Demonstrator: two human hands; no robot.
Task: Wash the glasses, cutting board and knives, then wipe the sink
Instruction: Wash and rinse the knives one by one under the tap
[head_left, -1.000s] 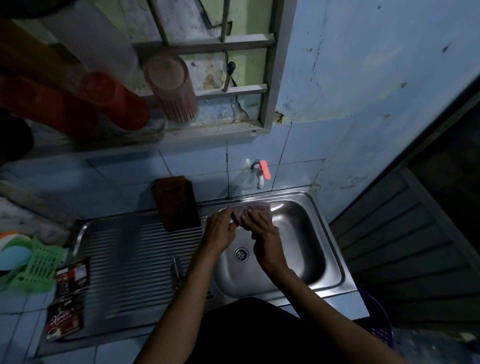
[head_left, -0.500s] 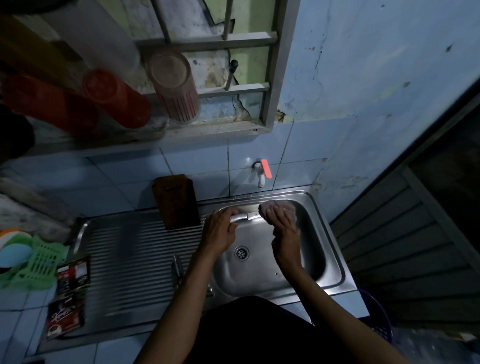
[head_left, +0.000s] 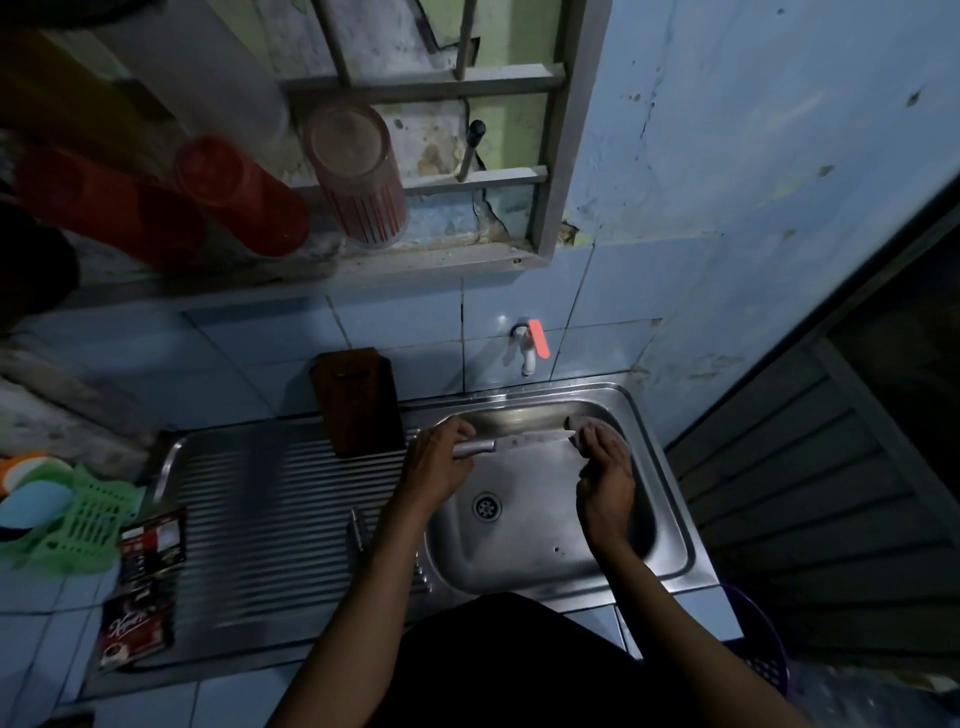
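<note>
The left hand (head_left: 439, 457) is gripping the knife (head_left: 511, 442) by its handle over the sink (head_left: 670, 493). The right hand (head_left: 605, 467), at the blade's 3 o'clock end, is pinching a sponge (head_left: 589, 423) against the tip.

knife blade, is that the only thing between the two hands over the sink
Yes, in the head view. The knife spans the gap: the left hand grips its handle, the right hand holds a sponge at its tip, above the sink.

Dim light falls on a peeling blue wall (head_left: 753, 156) above pale blue tiles (head_left: 395, 322). A barred window frame (head_left: 550, 171) sits over them. Grey louvred slats (head_left: 779, 493) stand at the right.
</note>
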